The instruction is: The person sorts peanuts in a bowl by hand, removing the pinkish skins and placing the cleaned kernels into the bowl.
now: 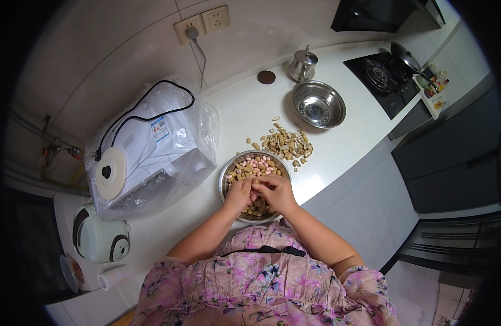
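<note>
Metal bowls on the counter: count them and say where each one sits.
2. One metal bowl holds peanuts under the hands, at the counter's near edge. The empty metal bowl sits farther back, beside the kettle. None seems hidden.

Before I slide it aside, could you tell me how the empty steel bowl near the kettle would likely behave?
The empty steel bowl looks thin-walled, so probably light and stiff. Its polished finish on the smooth white counter suggests it would slide easily. The rounded base may let it rock or spin if pushed at the rim.
</note>
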`<state>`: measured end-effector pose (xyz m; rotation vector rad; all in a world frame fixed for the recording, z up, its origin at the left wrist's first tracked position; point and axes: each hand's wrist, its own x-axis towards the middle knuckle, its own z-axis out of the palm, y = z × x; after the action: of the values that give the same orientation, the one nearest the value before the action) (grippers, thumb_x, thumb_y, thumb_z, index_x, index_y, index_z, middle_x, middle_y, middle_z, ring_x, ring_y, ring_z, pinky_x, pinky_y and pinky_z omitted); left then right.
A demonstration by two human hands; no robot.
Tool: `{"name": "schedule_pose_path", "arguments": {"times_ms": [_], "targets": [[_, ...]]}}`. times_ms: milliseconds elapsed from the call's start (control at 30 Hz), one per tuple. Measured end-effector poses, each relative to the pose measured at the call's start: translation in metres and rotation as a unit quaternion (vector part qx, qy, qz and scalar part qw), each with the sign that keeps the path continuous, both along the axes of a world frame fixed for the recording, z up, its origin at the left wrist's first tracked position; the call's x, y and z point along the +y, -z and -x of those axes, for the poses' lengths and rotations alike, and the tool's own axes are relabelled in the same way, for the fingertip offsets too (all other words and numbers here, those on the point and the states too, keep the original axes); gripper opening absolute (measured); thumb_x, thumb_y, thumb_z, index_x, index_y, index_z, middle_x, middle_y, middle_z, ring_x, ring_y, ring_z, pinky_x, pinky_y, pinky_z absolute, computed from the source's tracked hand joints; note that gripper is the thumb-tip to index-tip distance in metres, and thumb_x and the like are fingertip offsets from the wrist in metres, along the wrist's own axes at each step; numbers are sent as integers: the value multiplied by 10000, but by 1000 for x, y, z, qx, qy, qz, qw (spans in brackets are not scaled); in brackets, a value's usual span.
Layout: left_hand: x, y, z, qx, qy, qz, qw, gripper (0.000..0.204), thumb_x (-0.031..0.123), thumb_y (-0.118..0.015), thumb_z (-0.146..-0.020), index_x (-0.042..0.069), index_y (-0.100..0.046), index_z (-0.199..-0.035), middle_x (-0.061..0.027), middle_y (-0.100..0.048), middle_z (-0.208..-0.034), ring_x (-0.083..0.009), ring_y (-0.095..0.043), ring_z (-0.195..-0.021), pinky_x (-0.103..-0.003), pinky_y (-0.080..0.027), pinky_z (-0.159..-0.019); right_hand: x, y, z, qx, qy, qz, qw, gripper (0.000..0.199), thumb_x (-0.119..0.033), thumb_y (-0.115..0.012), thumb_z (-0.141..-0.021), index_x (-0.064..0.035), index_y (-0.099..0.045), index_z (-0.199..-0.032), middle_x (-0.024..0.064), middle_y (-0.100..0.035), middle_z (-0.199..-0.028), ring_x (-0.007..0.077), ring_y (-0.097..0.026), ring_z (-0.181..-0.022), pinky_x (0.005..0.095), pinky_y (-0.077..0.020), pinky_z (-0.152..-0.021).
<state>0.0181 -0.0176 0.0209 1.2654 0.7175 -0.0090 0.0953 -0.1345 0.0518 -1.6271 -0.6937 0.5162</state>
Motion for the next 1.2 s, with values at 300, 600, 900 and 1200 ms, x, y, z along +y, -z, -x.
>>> {"name": "schedule_pose_path", "arguments": {"times_ms": [300,600,900,1200], "targets": [[6,-3,-1,-31,-59,135,989,247,217,-384,-941,28,-543,-934,-31,-535,-726,-107,-479,-581,-237,-400,-529,-2,30,-12,15,-24,-45,999,208,-83,-572,-850,6,-584,-1037,48,-609,-912,96,-569,-812,217,-468,-749],[10,9,3,-96,43,3,994,236,212,-504,-896,13,-545,-1017,-18,-569,-768,-96,-514,-646,-226,-433,-603,-6,30,-12,262,-10,-54,964,214,-122,-568,-858,-9,-590,-1038,-8,-574,-730,55,-511,-624,181,-424,-578],[9,2,2,-134,111,-375,910,260,228,-604,-818,38,-555,-989,-113,-596,-745,-221,-581,-653,-325,-453,-585,-8,17,-13,320,-17,-72,944,165,-125,-567,-860,-9,-601,-971,16,-604,-783,63,-542,-655,188,-439,-576],[2,-17,4,-128,127,-492,852,202,243,-482,-875,45,-522,-884,-163,-585,-761,-363,-563,-694,-422,-431,-575,-3,13,-8,294,2,-108,950,138,-104,-575,-851,13,-603,-919,32,-582,-704,82,-519,-579,200,-433,-533]]}}
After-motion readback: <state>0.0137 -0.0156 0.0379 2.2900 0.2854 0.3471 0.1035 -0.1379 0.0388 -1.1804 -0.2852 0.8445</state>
